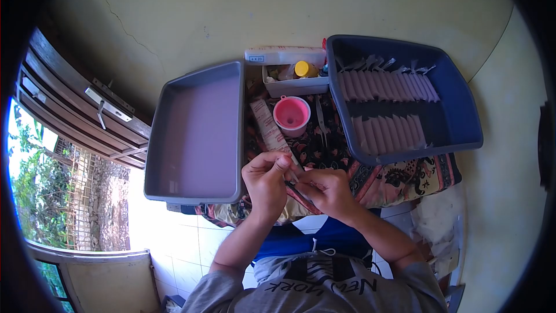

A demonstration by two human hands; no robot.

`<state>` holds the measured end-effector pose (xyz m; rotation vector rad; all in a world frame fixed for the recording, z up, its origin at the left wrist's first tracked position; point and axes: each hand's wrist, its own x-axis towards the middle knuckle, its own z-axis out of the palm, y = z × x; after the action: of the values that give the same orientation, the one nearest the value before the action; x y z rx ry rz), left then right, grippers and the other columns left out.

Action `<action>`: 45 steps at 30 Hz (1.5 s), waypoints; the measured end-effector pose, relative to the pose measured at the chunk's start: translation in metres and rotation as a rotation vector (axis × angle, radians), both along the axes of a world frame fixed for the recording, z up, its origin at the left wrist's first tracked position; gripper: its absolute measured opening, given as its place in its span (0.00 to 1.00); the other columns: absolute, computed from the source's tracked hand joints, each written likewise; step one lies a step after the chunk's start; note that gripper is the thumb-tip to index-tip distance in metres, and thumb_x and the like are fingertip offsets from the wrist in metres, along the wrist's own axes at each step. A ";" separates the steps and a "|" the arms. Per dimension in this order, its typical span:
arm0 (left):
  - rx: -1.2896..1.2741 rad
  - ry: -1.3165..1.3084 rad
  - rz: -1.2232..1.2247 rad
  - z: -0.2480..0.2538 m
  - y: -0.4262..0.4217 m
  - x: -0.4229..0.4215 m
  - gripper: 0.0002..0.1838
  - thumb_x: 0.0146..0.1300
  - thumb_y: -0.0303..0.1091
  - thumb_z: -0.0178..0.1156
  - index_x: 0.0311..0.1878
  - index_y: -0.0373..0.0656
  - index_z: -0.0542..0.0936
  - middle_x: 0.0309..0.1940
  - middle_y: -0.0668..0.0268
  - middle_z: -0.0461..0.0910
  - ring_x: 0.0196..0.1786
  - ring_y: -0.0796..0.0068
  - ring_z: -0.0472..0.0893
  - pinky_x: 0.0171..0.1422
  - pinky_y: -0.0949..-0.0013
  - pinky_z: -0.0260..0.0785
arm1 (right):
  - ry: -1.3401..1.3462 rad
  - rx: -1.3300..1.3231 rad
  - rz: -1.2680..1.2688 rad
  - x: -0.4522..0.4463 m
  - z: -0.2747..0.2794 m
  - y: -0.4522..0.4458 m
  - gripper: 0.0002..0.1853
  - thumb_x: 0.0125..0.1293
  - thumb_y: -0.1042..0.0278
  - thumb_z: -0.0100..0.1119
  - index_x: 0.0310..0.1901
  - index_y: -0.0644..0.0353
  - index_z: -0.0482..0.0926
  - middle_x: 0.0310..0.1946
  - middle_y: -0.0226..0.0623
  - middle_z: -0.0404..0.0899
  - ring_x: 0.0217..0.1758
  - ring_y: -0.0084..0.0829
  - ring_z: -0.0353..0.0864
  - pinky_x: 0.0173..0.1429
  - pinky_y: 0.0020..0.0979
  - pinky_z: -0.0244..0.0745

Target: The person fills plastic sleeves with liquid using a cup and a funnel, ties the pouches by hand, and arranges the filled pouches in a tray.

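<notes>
My left hand (266, 182) and my right hand (329, 190) meet above the front of the cloth-covered table. Each has its fingertips pinched together. Between them is a small, thin whitish piece (294, 175), perhaps clear plastic; its exact kind is too small to tell. Just beyond my fingers lies a long flat white packet with red print (267, 124). A pink funnel (292, 112) rests in a white cup behind the hands, and a pair of scissors (321, 122) lies to its right.
At left stands a grey tub (238, 139) of pale purple liquid. The dark blue tub (405, 153) at right holds two rows of filled purple plastic tubes (388, 86). Behind are a small box (296, 87) with a yellow-lidded jar (305, 69) and a white plastic roll (284, 55).
</notes>
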<state>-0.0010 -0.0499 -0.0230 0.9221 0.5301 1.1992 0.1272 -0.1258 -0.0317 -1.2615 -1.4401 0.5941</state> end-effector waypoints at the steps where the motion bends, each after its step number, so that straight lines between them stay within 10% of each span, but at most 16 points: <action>1: -0.022 -0.010 0.007 0.000 0.001 0.000 0.02 0.60 0.21 0.63 0.34 0.33 0.80 0.28 0.59 0.81 0.30 0.74 0.78 0.30 0.77 0.65 | 0.016 -0.015 0.017 0.000 0.003 -0.001 0.03 0.59 0.77 0.63 0.34 0.66 0.81 0.28 0.42 0.82 0.29 0.33 0.85 0.36 0.29 0.76; 6: 0.058 -0.008 -0.011 0.004 0.010 0.001 0.02 0.63 0.23 0.61 0.36 0.34 0.80 0.28 0.59 0.80 0.29 0.76 0.78 0.31 0.78 0.65 | 0.172 -0.082 0.119 0.000 -0.021 -0.001 0.09 0.61 0.75 0.64 0.43 0.66 0.80 0.28 0.33 0.80 0.28 0.21 0.78 0.37 0.25 0.73; 8: 0.081 -0.046 -0.006 0.007 0.016 0.002 0.04 0.66 0.26 0.59 0.40 0.36 0.79 0.28 0.60 0.80 0.30 0.77 0.77 0.33 0.79 0.66 | 0.635 -0.194 0.279 -0.003 -0.030 -0.005 0.16 0.65 0.71 0.63 0.52 0.65 0.75 0.45 0.35 0.79 0.46 0.19 0.78 0.47 0.26 0.74; 19: 0.057 -0.107 -0.025 0.007 0.026 0.003 0.14 0.68 0.28 0.58 0.55 0.35 0.75 0.38 0.60 0.81 0.40 0.75 0.79 0.44 0.74 0.68 | 0.436 -0.142 0.080 0.011 -0.007 -0.015 0.18 0.60 0.70 0.66 0.49 0.70 0.75 0.45 0.36 0.75 0.48 0.26 0.74 0.52 0.26 0.69; 23: 0.060 -0.084 -0.054 0.000 0.023 0.012 0.17 0.68 0.29 0.58 0.58 0.36 0.73 0.40 0.60 0.81 0.42 0.76 0.78 0.47 0.72 0.68 | 0.417 -0.119 0.057 0.024 0.006 -0.024 0.19 0.64 0.74 0.62 0.55 0.70 0.73 0.47 0.33 0.70 0.35 0.17 0.73 0.34 0.19 0.70; 26: 0.078 -0.079 -0.175 0.002 0.015 0.027 0.16 0.68 0.28 0.57 0.57 0.36 0.74 0.41 0.61 0.81 0.42 0.76 0.77 0.48 0.72 0.68 | 0.420 -0.095 -0.062 0.034 0.016 -0.031 0.20 0.61 0.71 0.67 0.52 0.68 0.74 0.49 0.36 0.74 0.51 0.25 0.74 0.53 0.26 0.69; 35: 0.152 0.160 -0.650 0.035 -0.022 0.105 0.22 0.67 0.30 0.57 0.63 0.36 0.69 0.51 0.59 0.77 0.48 0.74 0.78 0.55 0.68 0.70 | 0.642 -0.074 -0.293 0.088 0.037 -0.071 0.23 0.69 0.68 0.58 0.62 0.67 0.68 0.35 0.32 0.77 0.25 0.14 0.72 0.26 0.18 0.66; 45: 0.197 0.314 -1.022 0.030 -0.028 0.194 0.31 0.70 0.34 0.56 0.71 0.32 0.58 0.64 0.53 0.69 0.66 0.65 0.70 0.68 0.65 0.62 | 0.343 -0.058 -0.473 0.164 0.020 -0.099 0.38 0.55 0.84 0.46 0.71 0.69 0.55 0.64 0.48 0.67 0.61 0.27 0.71 0.60 0.25 0.66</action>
<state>0.1933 -0.0777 0.0068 1.3271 0.1208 0.1775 0.2915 -0.2245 -0.0117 -1.4073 -0.8088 0.4989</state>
